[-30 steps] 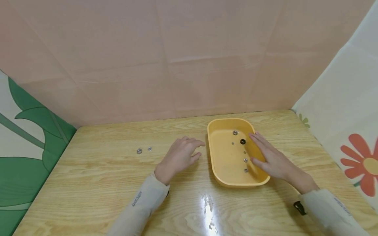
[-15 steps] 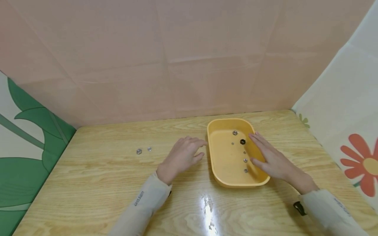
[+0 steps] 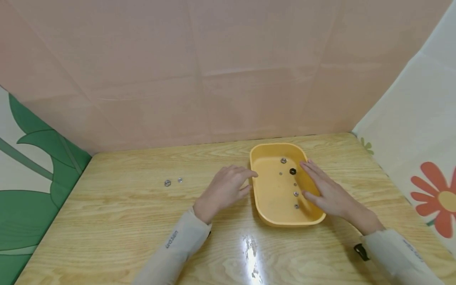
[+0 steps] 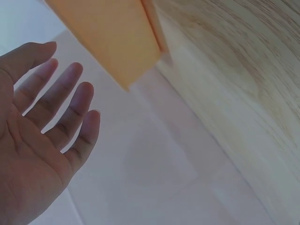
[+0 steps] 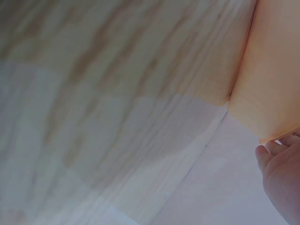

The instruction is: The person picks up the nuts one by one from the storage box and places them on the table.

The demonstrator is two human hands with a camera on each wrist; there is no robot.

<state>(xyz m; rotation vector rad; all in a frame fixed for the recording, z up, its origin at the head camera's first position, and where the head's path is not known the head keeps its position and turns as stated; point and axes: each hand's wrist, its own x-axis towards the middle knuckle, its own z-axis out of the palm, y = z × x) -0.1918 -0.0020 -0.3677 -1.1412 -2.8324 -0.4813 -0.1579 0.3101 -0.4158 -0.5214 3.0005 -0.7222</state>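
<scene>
A yellow plastic tray (image 3: 268, 200) sits on the table with several small silver nuts (image 3: 283, 160) and one black nut (image 3: 293, 171) scattered on its floor. My left hand (image 3: 225, 190) is at the tray's left side, its index fingertip reaching over the rim. In the left wrist view that hand's fingers (image 4: 77, 108) are spread, loosely bent and hold nothing, close to the tray wall (image 4: 112, 37). My right hand (image 3: 331, 194) lies over the tray's right rim, fingers nearly straight; the right wrist view shows its fingertips (image 5: 263, 157) at the tray edge (image 5: 276, 137).
Two silver nuts, a larger one (image 3: 168, 183) and a smaller one (image 3: 180, 180), lie on the wooden table (image 3: 117, 206) left of my left hand. A pinkish sheet (image 3: 213, 103) hangs behind the table. Printed panels stand on both sides.
My left hand has moved right, from beside the tray to where its fingertip overlaps the left rim. My right hand, the tray and the nuts stay as they were.
</scene>
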